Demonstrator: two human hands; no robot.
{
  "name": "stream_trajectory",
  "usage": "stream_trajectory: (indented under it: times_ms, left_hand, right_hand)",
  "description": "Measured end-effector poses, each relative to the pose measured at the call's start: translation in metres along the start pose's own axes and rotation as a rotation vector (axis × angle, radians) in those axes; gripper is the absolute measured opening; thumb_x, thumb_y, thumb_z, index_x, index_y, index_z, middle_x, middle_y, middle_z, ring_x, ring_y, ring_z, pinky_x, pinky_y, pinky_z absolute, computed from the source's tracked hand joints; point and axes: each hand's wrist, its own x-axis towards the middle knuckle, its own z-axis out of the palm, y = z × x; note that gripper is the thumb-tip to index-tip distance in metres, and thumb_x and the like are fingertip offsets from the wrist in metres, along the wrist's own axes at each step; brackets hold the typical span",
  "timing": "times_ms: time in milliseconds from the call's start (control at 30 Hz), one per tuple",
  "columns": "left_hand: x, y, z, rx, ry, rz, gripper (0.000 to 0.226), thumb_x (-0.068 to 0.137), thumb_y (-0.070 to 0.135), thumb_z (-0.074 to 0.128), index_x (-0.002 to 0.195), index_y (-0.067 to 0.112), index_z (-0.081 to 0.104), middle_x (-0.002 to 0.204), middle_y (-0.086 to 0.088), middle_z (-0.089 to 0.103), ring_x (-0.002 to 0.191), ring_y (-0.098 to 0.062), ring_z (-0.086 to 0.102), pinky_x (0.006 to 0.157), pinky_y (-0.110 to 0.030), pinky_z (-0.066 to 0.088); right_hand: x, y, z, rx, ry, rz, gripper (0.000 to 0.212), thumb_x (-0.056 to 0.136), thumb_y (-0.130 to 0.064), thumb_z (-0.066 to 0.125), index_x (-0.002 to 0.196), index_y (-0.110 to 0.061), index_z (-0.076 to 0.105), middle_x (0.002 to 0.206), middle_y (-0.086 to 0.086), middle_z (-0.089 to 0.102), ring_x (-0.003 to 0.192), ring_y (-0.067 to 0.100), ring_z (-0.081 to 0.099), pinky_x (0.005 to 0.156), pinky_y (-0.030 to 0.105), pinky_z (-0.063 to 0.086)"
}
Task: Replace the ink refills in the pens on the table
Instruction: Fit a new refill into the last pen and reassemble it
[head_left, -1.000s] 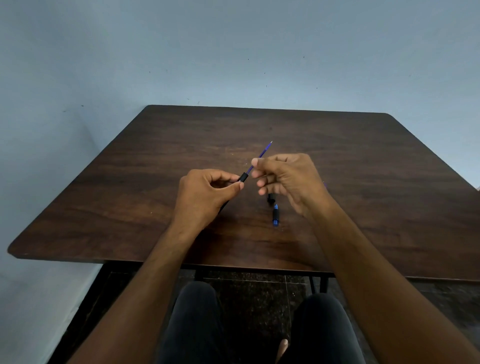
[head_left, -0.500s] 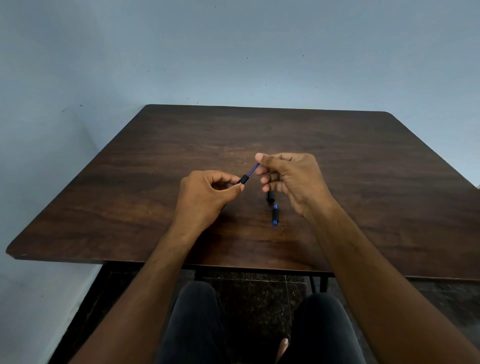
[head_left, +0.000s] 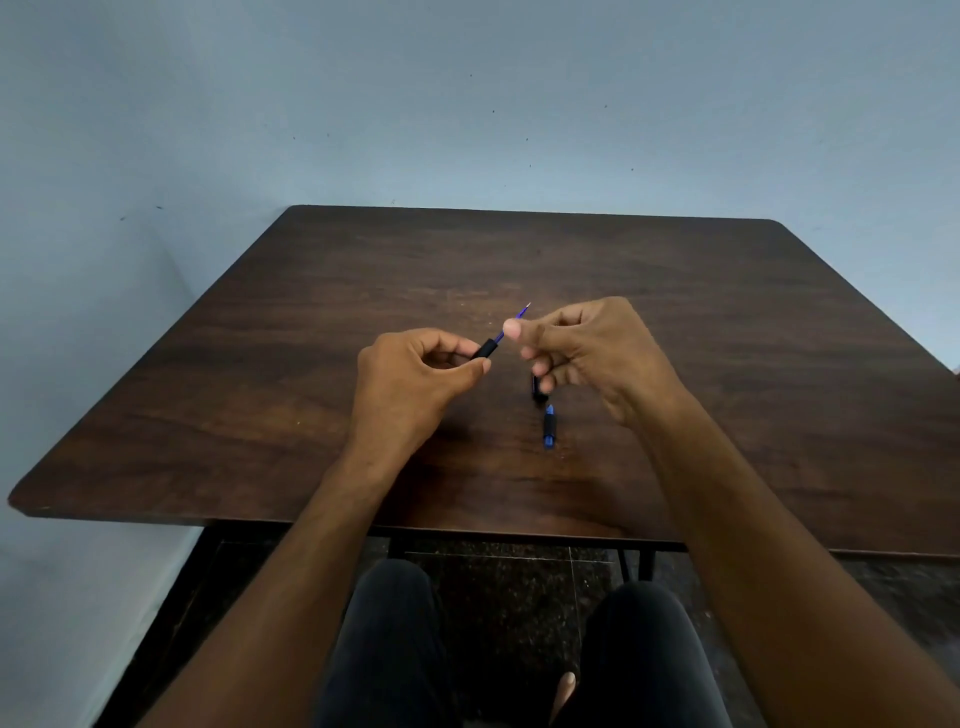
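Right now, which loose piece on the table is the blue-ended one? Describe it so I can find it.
On the dark wooden table, look just below the right hand. Two short parts lie there end to end; the blue-ended piece is the nearer one, black in the middle with blue ends, unlike the all-dark piece beyond it.

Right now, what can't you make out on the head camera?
- Pen barrel: most of it is hidden inside the left hand.
- Refill: its middle is covered by the right hand.
- Black piece on the table: partly behind right fingers.
- Blue-tipped piece: too small to identify.
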Motion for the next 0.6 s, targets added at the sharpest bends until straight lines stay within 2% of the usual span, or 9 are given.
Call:
stream_trajectory:
  times_ms: [133,200,300,400,500,600]
  left_hand:
    - [0.000,-0.005,-0.001,0.009,-0.009,-0.031,0.016,0.074,0.028,0.089,0.079,0.036,0.077,0.071,0.023,0.074,0.065,0.003,0.070,0.062,-0.013,0.055]
    - [0.000,-0.005,0.000,0.013,-0.016,-0.035,0.015,0.074,0.028,0.089,0.080,0.036,0.077,0.072,0.024,0.074,0.065,0.004,0.070,0.062,-0.012,0.054]
    - [0.000,-0.004,0.002,0.023,-0.024,-0.017,0.018,0.074,0.027,0.089,0.079,0.038,0.076,0.073,0.025,0.074,0.065,0.006,0.069,0.060,-0.008,0.051]
    - [0.001,-0.003,0.002,0.035,-0.027,-0.028,0.018,0.073,0.028,0.090,0.078,0.039,0.076,0.072,0.025,0.073,0.063,0.008,0.067,0.057,-0.005,0.047]
    - [0.003,-0.005,0.002,0.048,-0.035,-0.032,0.018,0.072,0.029,0.090,0.079,0.038,0.076,0.071,0.022,0.074,0.062,0.006,0.067,0.058,-0.007,0.048]
    - [0.003,-0.006,0.000,0.036,-0.037,-0.029,0.019,0.072,0.027,0.091,0.078,0.038,0.076,0.072,0.021,0.074,0.062,0.005,0.065,0.058,-0.008,0.048]
  right_hand:
    - [0.003,-0.006,-0.006,-0.520,-0.080,0.353,0.032,0.084,-0.027,0.084,0.074,-0.002,0.066,0.061,0.008,0.064,0.049,0.016,0.057,0.046,0.028,0.051]
    - [0.007,-0.002,-0.002,-0.640,-0.097,0.460,0.034,0.085,-0.032,0.081,0.074,-0.005,0.064,0.059,0.005,0.061,0.049,0.014,0.056,0.048,0.027,0.050]
    - [0.011,0.007,0.003,-0.686,-0.116,0.538,0.036,0.084,-0.038,0.081,0.074,-0.008,0.063,0.056,0.003,0.060,0.050,0.013,0.056,0.049,0.027,0.048]
    - [0.012,0.012,0.006,-0.713,-0.144,0.562,0.039,0.083,-0.039,0.083,0.070,-0.009,0.062,0.042,0.001,0.057,0.044,0.013,0.053,0.046,0.025,0.047]
    - [0.012,0.008,0.004,-0.672,-0.151,0.558,0.031,0.088,-0.027,0.080,0.074,-0.005,0.064,0.044,0.003,0.058,0.042,0.014,0.054,0.041,0.024,0.049]
    - [0.007,0.001,-0.003,-0.476,-0.128,0.512,0.027,0.094,-0.013,0.071,0.076,0.005,0.063,0.047,0.011,0.061,0.034,0.016,0.058,0.036,0.026,0.054]
